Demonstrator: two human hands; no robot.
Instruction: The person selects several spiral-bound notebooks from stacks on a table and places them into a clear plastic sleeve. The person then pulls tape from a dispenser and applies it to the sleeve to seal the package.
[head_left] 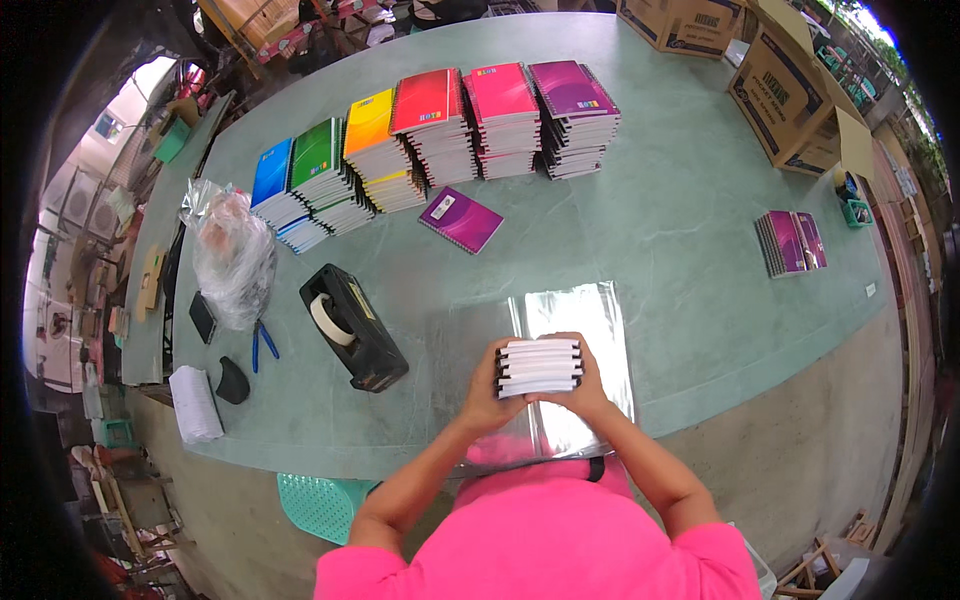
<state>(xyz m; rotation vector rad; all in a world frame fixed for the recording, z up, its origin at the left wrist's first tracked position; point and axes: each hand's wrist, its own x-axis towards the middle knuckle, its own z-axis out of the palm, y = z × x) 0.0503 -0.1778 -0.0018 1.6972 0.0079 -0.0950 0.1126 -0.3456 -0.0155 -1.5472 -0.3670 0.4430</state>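
Near the front edge of the table, my left hand (pixel 482 398) and my right hand (pixel 586 388) grip a small stack of notebooks (pixel 540 367) from its two sides. White page edges of the stack face up, with dark spiral binding at the sides; its covers are hidden. Beneath the hands lie shiny clear plastic sheets (pixel 603 320), flat on the table. A black tape dispenser (pixel 355 330) with a pale roll of tape stands to the left of my hands. Farther off, a single purple spiral notebook (pixel 461 219) lies flat.
Stacked spiral notebooks (pixel 430 100) in several colours form a row across the back. Cardboard boxes (pixel 785 105) and a bundle of purple notebooks (pixel 790 243) are at right. Left are a crumpled plastic bag (pixel 232 255), blue-handled pliers (pixel 264 345) and white labels (pixel 196 404).
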